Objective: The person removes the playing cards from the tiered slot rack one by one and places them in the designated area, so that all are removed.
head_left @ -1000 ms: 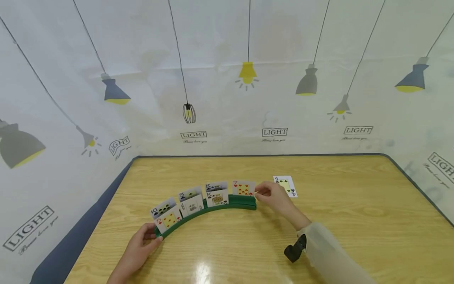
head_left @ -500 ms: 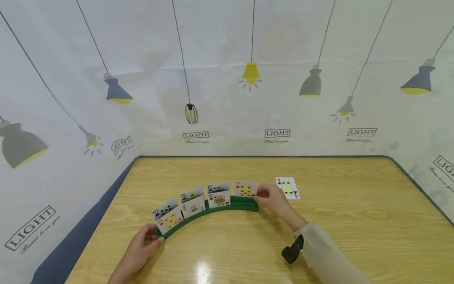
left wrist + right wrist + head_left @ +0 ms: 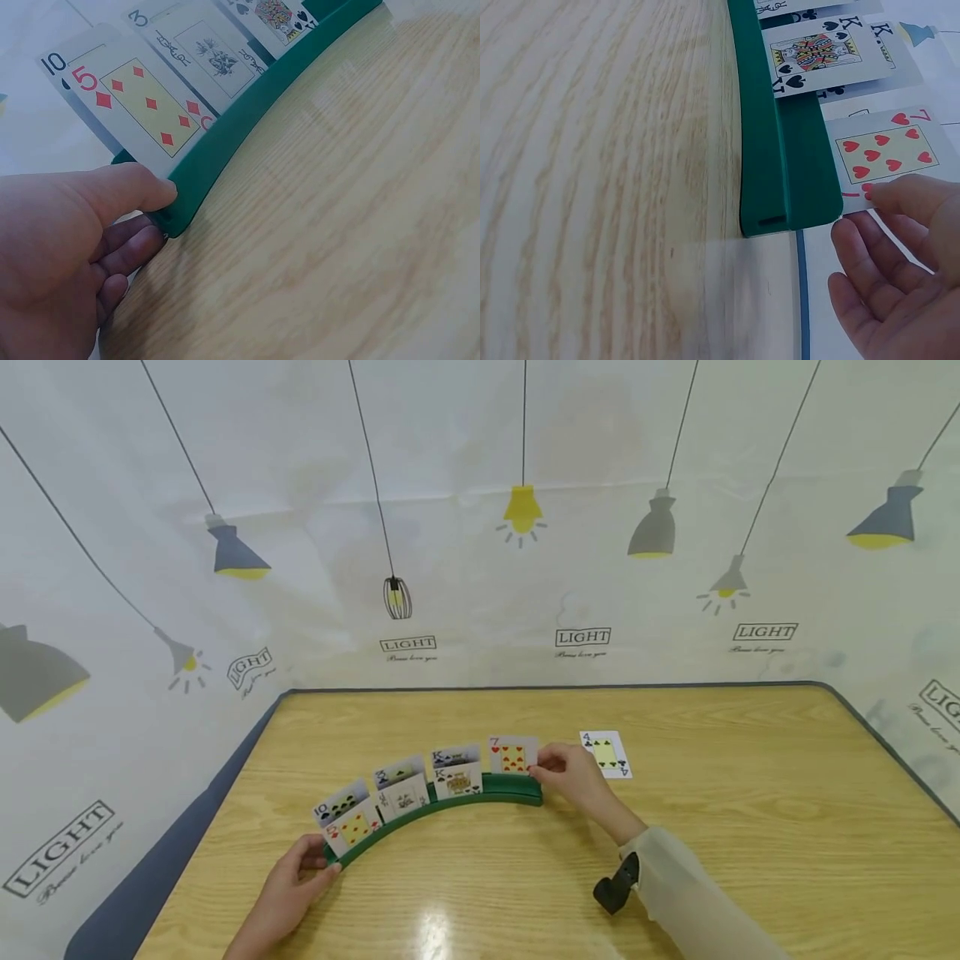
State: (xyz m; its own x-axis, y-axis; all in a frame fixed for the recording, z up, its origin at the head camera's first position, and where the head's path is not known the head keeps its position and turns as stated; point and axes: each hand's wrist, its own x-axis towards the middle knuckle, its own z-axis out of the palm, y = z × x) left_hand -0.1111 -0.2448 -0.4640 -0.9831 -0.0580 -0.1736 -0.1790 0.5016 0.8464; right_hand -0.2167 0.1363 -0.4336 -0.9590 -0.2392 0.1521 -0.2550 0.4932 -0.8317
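Head: green card holder (image 3: 504, 796) on table (image 3: 787, 802), long arc running left–right; rear cards (image 3: 399, 770) half-hidden. Left wrist: left hand (image 3: 71, 251) pinches holder's end; other end cut off. Right wrist: right hand (image 3: 907, 262) pinches roughly upright seven of hearts (image 3: 887, 156), corner hidden.

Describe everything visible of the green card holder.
The green card holder is a curved, smooth, plastic-looking rack lying on the wooden table. Three pairs of cards stand along it, front and back. The left hand grips its left end; the right hand pinches the seven of hearts at its right end.
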